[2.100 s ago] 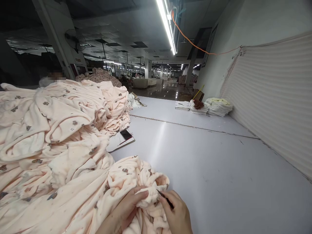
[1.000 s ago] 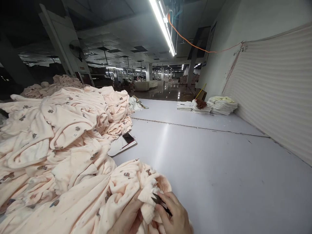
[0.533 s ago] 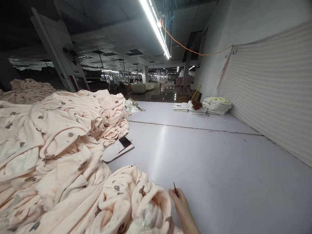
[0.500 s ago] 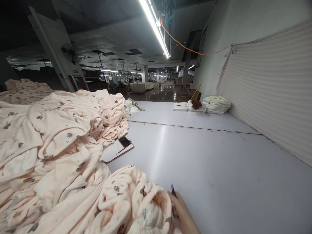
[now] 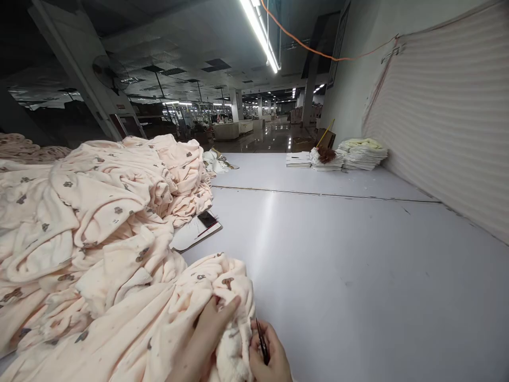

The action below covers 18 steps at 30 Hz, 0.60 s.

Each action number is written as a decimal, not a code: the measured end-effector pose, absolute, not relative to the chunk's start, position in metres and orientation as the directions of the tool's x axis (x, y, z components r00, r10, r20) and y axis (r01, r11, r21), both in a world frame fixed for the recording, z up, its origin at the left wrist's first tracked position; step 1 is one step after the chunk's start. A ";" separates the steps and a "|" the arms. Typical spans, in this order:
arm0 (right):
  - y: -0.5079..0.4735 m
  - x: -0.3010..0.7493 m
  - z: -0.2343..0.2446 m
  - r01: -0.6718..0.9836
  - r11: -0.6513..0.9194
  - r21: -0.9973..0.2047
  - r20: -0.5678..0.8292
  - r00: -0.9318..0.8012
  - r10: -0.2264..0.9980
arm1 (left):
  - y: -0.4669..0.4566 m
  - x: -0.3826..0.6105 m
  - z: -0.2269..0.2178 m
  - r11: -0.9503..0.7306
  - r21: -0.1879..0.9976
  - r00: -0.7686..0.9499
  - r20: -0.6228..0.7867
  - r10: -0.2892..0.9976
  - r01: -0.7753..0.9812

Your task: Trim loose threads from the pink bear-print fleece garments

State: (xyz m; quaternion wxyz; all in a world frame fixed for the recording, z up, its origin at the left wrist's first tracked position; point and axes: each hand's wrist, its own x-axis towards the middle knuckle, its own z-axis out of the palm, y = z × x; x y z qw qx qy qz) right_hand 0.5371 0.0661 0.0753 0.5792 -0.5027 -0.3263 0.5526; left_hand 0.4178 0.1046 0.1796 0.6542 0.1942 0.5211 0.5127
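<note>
A large heap of pale pink, fleecy fabric (image 5: 115, 212) with small grey-brown motifs fills the left of the table and reaches its near edge. My left hand (image 5: 209, 331) lies on the near bunch, its fingers pressed into the folds and gripping the cloth. Just to the right, my right hand (image 5: 270, 353) is closed around small dark thread snips (image 5: 261, 341), their pointed tips facing up and away from me. The fingers of that hand are at the fabric's right edge; whether they also pinch cloth is hard to make out.
On the pale table (image 5: 338, 254) a notepad (image 5: 191, 236) carries a dark phone (image 5: 207, 219) and a pen beside the heap. Folded white cloth stacks (image 5: 363, 156) stand at the far edge. A striped pale curtain (image 5: 449, 116) hangs along the right side.
My left hand has come into view on the fabric. The right hand with the snips has shifted down and left, and the near fabric bunch has been pulled leftward. The view has tilted slightly down.
</note>
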 end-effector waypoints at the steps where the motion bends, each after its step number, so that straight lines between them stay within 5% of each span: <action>1: 0.061 0.534 0.075 -0.288 -0.089 -0.954 -0.154 0.213 0.965 | 0.106 0.423 0.182 0.395 0.826 -0.114 -0.474 0.873 -0.402; 4: 0.049 0.534 0.078 -0.179 -0.023 -0.984 -0.073 0.279 0.958 | 0.100 0.432 0.179 0.421 0.822 -0.078 -0.483 0.872 -0.384; 8: 0.045 0.557 0.094 0.048 0.020 -0.999 0.033 0.276 0.961 | 0.079 0.430 0.165 0.423 0.689 0.030 -0.504 0.863 -0.589; 15: 0.057 0.573 0.144 0.302 0.156 -0.940 0.164 0.001 0.986 | 0.071 0.422 0.158 0.515 0.514 0.205 -0.542 0.815 -0.686; 18: 0.064 0.565 0.146 0.372 0.120 -0.921 0.133 0.011 0.991 | 0.072 0.422 0.159 0.532 0.486 0.233 -0.547 0.804 -0.693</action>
